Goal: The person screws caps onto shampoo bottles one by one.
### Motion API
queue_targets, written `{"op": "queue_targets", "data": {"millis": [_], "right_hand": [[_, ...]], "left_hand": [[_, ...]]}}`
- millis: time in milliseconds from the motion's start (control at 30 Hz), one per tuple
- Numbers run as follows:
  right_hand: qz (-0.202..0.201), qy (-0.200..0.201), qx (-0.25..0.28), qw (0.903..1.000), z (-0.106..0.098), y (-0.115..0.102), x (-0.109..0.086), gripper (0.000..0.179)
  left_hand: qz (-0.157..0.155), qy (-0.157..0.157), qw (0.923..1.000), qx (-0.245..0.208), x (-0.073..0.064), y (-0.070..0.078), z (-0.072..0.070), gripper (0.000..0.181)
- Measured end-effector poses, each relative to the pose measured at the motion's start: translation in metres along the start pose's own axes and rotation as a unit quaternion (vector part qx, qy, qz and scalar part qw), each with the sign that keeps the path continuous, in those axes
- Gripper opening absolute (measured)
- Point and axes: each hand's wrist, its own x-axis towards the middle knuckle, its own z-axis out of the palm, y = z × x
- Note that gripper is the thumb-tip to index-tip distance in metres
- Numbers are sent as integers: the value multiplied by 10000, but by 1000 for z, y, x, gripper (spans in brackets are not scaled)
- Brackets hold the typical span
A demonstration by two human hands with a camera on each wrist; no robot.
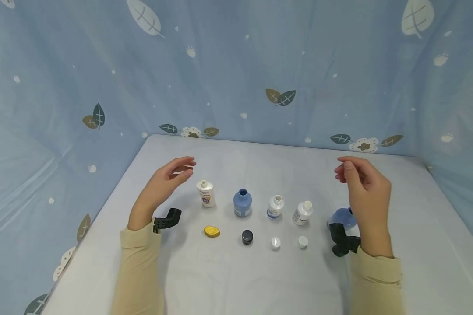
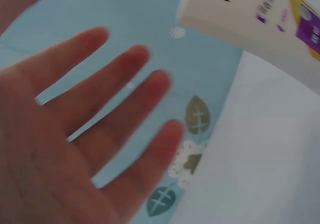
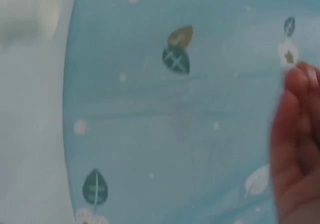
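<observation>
Over white table (image 1: 220, 280), left fingers (image 2: 100, 83) spread, empty, near bottle (image 1: 206, 195), right fingers (image 1: 362, 164) loosely curled, empty

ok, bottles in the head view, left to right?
First white bottle, first blue bottle, second white bottle, third white bottle, second blue bottle (partly hidden).

White bottle (image 1: 206, 194) nearest the table's (image 1: 228, 280) left edge: black "R", next letter cut off; purple characters unclear
Blue bottle (image 1: 242, 204), two small white bottles (image 1: 275, 208) (image 1: 301, 213): print too small
</observation>
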Motion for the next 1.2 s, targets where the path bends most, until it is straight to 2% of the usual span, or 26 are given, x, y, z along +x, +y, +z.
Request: {"op": "queue_targets", "data": {"millis": [67, 133, 200, 267, 333, 367, 467, 567, 667, 767, 867, 1067, 1133, 1200], "right_hand": [[-77, -628, -65, 9980, 9, -7, -1, 26], [-142, -1482, -128, 9888, 20, -12, -4, 30], [-188, -2413, -176, 9701, 30, -17, -8, 34], [-207, -3176, -118, 9479, 41, -21, -13, 39], [-161, -3665, -39, 9303, 51, -26, -18, 42], [-165, -3810, -14, 9244, 55, -29, -21, 43], [-203, -4060, 60, 9136, 66, -36, -26, 40], [-163, -4282, 121, 9035, 76, -42, -30, 37], [30, -4534, 244, 8910, 86, -50, -37, 38], [45, -4720, 442, 8805, 97, -57, -46, 37], [-232, -4846, 602, 8723, 109, -64, -55, 32], [-716, -5138, 374, 8541, 135, -76, -70, 31], [-727, -5177, 389, 8516, 144, -78, -77, 32], [-703, -5145, 433, 8535, 155, -80, -84, 34]], "left_hand": [[-63, -448, 9989, -147, 1, -4, 3, 47], [-189, -876, 9957, -224, 2, -8, 6, 51], [-334, -1197, 9920, -240, 3, -11, 10, 54], [-437, -1377, 9891, -292, 4, -10, 13, 56], [-516, -1479, 9871, -328, 4, -6, 16, 57], [-550, -1515, 9863, -355, 3, -2, 17, 57], [-608, -1540, 9853, -426, 2, 2, 18, 55], [-667, -1464, 9858, -481, 1, -10, 20, 52], [-556, -1427, 9858, -683, 2, -25, 23, 51], [-368, -1559, 9820, -1005, 3, -29, 26, 52], [-232, -1660, 9782, -1229, 3, -32, 27, 52], [-139, -1631, 9745, -1532, 2, -30, 28, 45], [-92, -1624, 9727, -1654, 1, -27, 28, 43], [-80, -1589, 9708, -1796, -1, -23, 27, 41]]}}
